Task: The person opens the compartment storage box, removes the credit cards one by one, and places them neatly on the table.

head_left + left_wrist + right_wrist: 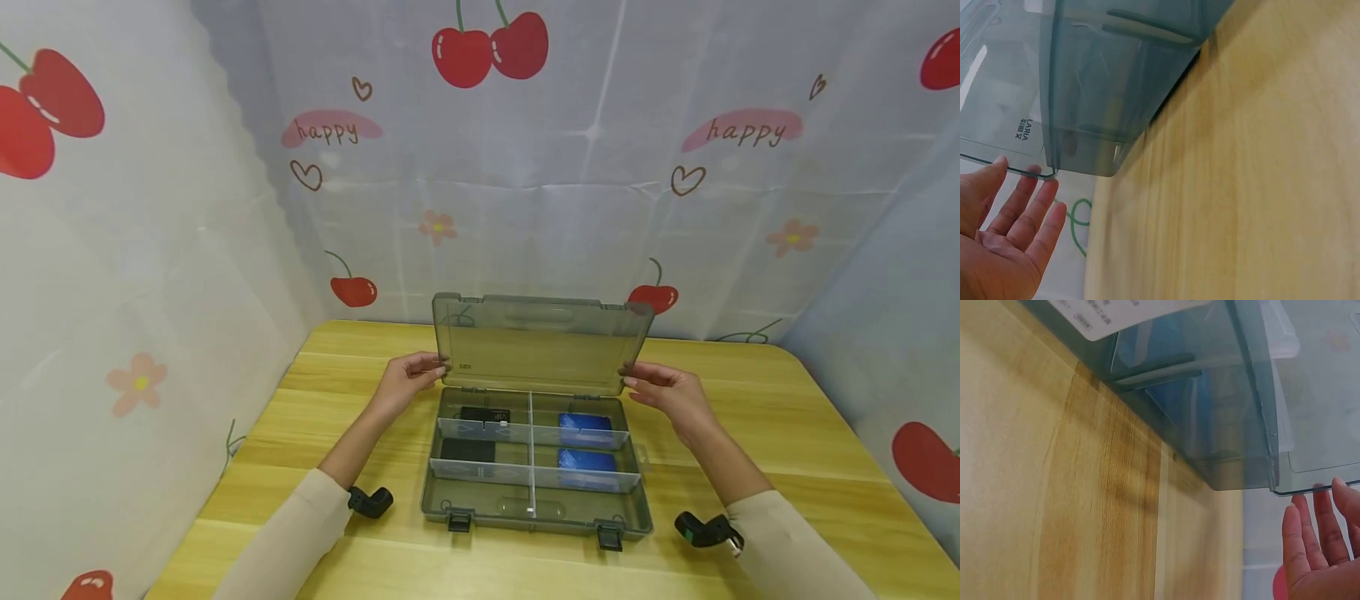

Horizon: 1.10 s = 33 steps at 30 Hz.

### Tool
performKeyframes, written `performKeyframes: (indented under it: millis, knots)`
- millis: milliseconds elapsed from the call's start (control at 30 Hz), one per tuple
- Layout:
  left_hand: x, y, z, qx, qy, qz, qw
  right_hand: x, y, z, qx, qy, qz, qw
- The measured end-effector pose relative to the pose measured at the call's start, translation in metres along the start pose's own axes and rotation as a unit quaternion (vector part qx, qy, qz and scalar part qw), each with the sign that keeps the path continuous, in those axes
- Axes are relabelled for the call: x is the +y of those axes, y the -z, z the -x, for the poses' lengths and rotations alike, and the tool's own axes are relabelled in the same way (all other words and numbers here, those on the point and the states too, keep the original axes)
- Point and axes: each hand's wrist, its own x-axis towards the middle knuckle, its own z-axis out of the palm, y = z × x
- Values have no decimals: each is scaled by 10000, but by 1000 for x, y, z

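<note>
A translucent grey compartment box point(536, 527) stands on the table with its hinged lid point(542, 350) raised at the back. At the lid's left edge, my left hand point(405, 385) pinches the rim between thumb and fingertips; in the left wrist view the other fingers stretch loosely beside the corner. My right hand point(673, 402) pinches the opposite edge the same way, thumb on one side and a fingertip behind. Inside the left compartments lie a black card marked VIP point(491, 414) and a plain black flat item point(468, 451). Two blue flat items, an upper one point(585, 422) and a lower one point(587, 460), occupy the right compartments.
Clear dividers point(480, 472) split the box into several compartments. Two black latches, left point(459, 522) and right point(611, 537), hang at its front. A pale curtain point(525, 208) printed with cherries encloses the wooden table point(360, 550) at the back and sides.
</note>
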Motion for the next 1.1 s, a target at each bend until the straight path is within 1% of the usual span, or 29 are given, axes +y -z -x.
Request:
performKeyframes:
  millis: [67,100,200,300,333,467,633,733,900,1100]
  knots:
    - [-3,0,-1,-64,-47,88,9999,2,0,-3,32,-50,-7,10000]
    - [-1,-1,-1,-94,-42,171,9998,2,0,-4,59,-79,-15,10000]
    - [-4,-1,-4,-128,-106,300,9994,4,-2,-8,154,-108,56,9998]
    - [-7,-2,-6,-84,-129,258,9996,6,-4,-11,259,-126,101,9995]
    - [-11,-2,-8,-58,-148,205,9997,6,-5,-12,275,-130,115,9995]
    - [-12,-3,-10,26,-120,98,9999,8,-7,-18,315,-196,63,9993]
    - [-10,-5,-13,127,10,30,9999,10,-9,-23,274,-224,32,9994]
    - [-11,-5,-15,125,96,-10,9999,11,-8,-26,188,-209,81,9996]
    - [-14,-5,-18,-8,243,75,9997,14,-7,-29,136,-216,234,9994]
    - [-19,-4,-20,-192,560,128,9982,19,-7,-33,110,-334,479,9982]
